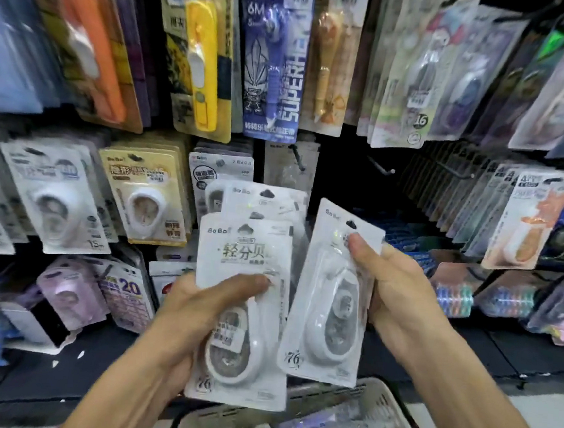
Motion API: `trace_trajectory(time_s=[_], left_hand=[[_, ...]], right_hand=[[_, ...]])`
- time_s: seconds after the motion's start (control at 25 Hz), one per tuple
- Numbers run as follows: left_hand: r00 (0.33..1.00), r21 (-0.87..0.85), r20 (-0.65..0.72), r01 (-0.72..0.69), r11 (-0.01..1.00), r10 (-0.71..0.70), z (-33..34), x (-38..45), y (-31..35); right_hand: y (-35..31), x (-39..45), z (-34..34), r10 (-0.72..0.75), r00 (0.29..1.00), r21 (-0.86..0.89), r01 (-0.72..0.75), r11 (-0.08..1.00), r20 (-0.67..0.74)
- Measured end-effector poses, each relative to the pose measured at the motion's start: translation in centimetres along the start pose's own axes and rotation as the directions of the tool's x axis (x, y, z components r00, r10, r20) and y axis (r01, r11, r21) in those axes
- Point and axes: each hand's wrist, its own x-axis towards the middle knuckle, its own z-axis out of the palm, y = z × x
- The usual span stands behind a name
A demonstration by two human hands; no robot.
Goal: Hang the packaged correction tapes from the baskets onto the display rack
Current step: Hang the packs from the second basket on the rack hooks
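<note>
My left hand (197, 312) grips a fanned stack of white packaged correction tapes (247, 245), thumb pressed across the front pack. My right hand (393, 288) pinches a single white correction tape pack (331, 296) near its hang hole, thumb on the front. Both sit at centre, in front of the display rack. Behind them a bare metal hook (382, 166) sticks out from a dark gap in the rack; another hook (297, 159) carries a clear pack. A grey basket (377, 399) with more packs lies at the bottom, below my hands.
Hanging packs crowd the rack: orange and yellow ones (205, 60) upper left, a blue pack (274, 56) top centre, white and beige ones (146, 195) left, rows of grey packs (480, 197) right. A dark shelf (487, 351) runs below.
</note>
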Motion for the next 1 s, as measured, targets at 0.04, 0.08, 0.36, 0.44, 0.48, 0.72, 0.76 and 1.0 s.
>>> trace_trajectory(time_s=[0.04, 0.08, 0.36, 0.44, 0.48, 0.72, 0.76, 1.0], left_hand=[[0.996, 0.002, -0.043, -0.073, 0.997, 0.073, -0.8, 0.1, 1.2], [0.987, 0.011, -0.086, -0.137, 0.991, 0.137, -1.6, 0.0, 2.3], [0.947, -0.026, -0.194, -0.268, 0.963, 0.258, -5.1, 0.4, 4.2], [0.956, -0.042, -0.175, -0.244, 0.969, 0.234, -4.6, 0.8, 3.9], [0.959, -0.053, -0.177, -0.235, 0.970, 0.223, -4.4, 0.9, 3.8], [0.970, -0.098, -0.128, -0.220, 0.971, 0.207, -3.8, 1.5, 3.3], [0.969, -0.100, -0.125, -0.224, 0.969, 0.211, -3.7, 1.5, 3.2], [0.960, -0.127, -0.087, -0.277, 0.953, 0.267, -3.4, 1.5, 3.0]], right_hand=[[-1.0, 1.1, 0.9, -0.061, 0.998, -0.019, 0.061, 0.998, -0.004], [-1.8, 2.2, 1.8, -0.113, 0.993, -0.055, 0.113, 0.992, -0.014], [-4.3, 9.6, 6.1, -0.313, 0.943, -0.558, 0.200, 0.805, -0.114], [-4.4, 10.0, 6.2, -0.331, 0.935, -0.614, 0.190, 0.766, -0.124], [-4.2, 9.9, 6.0, -0.341, 0.931, -0.641, 0.186, 0.745, -0.127], [-3.3, 9.2, 6.6, -0.380, 0.914, -0.871, 0.069, 0.486, -0.140], [-3.5, 8.8, 7.3, -0.462, 0.878, -0.950, 0.032, 0.311, -0.122], [-0.1, 0.7, 7.3, -0.107, 0.843, -0.435, 0.376, 0.818, 0.528]])
